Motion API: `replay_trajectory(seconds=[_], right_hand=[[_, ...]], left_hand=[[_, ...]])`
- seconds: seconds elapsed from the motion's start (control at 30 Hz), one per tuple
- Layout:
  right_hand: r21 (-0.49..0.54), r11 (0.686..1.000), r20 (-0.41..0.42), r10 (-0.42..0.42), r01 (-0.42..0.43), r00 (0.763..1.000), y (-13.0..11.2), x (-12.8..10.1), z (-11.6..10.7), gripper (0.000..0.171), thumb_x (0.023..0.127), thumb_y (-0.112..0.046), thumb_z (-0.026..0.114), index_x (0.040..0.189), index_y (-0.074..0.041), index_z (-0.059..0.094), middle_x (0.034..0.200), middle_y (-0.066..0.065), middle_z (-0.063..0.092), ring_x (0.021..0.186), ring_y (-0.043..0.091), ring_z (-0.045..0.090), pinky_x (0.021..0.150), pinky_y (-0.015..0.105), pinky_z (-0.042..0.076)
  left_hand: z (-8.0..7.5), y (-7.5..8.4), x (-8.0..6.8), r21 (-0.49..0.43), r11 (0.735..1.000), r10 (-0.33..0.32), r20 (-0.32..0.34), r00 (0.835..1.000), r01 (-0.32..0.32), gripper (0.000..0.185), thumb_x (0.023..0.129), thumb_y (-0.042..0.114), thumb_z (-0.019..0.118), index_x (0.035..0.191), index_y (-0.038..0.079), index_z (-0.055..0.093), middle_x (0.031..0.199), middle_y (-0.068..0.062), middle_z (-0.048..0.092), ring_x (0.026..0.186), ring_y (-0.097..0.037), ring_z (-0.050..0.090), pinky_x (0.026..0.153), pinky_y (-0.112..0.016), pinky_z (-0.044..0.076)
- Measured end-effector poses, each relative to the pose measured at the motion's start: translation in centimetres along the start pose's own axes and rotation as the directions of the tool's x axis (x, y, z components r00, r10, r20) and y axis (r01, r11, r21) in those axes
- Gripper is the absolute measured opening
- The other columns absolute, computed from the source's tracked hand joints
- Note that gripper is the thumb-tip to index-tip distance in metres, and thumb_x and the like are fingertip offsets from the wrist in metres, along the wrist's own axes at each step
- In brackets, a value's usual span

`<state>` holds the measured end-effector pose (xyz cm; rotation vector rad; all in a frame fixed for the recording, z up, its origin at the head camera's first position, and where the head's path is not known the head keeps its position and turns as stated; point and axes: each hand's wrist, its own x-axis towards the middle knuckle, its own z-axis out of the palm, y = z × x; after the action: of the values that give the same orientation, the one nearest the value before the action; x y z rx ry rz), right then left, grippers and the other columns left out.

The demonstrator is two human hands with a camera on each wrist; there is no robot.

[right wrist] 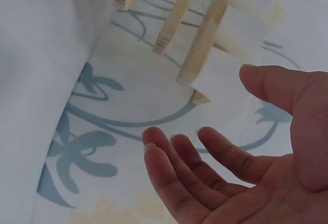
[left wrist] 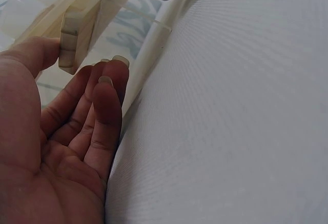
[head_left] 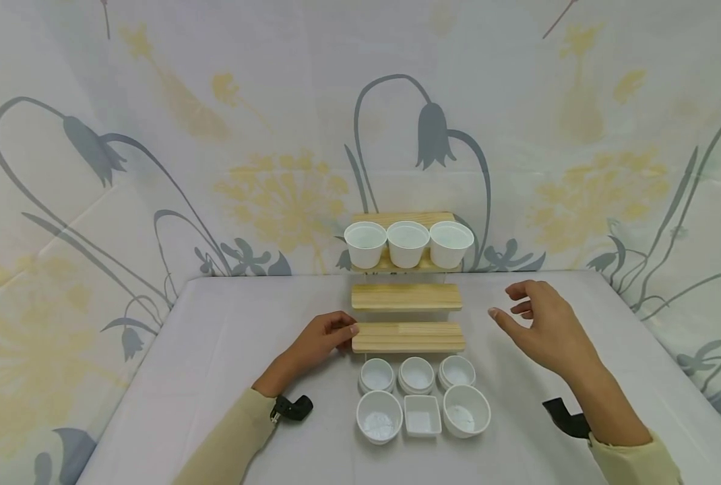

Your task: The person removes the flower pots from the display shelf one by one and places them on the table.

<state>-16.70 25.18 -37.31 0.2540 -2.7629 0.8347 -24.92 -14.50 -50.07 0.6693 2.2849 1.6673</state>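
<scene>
A tiered wooden stand with pale boards is at the middle of the table. My left hand is at the left end of its lowest board. In the left wrist view the thumb touches that board's end, while the loosely bent fingers stay apart from it below. To the stand's right, my right hand hovers with thumb and fingers spread, holding nothing. Three white cups stand side by side on the top board.
Before the stand, three small white round dishes form a row. Nearer me are two larger white bowls with a square white dish between them. A white cloth covers the table; a flower-printed curtain hangs behind.
</scene>
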Motion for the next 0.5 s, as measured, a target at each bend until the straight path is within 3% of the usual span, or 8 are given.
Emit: replay_trajectory(seconds=[0.3,0.5], right_hand=[[0.007,0.999,-0.079,-0.032,0.032,0.996,0.5,1.3,0.8,0.052,0.1,-0.03,0.076,0.131,0.006,0.056,0.128,0.026,0.059,0.109,0.047,0.067,0.092,0.062,0.054],[0.026,0.999,-0.096,-0.028,0.031,0.995,0.6,2.2,1.2,0.066,0.098,-0.036,0.079,0.14,0.006,0.052,0.132,0.028,0.056,0.113,0.049,0.063,0.094,0.063,0.052]], left_hand=[[0.0,0.0,-0.1,-0.004,1.0,0.01,0.008,1.0,-0.01,0.026,0.109,0.018,0.061,0.119,-0.005,0.069,0.089,-0.007,0.074,0.079,-0.019,0.069,0.072,-0.031,0.057],[0.0,0.3,-0.1,0.011,1.0,0.001,0.0,1.0,-0.001,0.026,0.109,0.018,0.061,0.119,-0.004,0.069,0.088,-0.007,0.074,0.078,-0.02,0.068,0.072,-0.03,0.057]])
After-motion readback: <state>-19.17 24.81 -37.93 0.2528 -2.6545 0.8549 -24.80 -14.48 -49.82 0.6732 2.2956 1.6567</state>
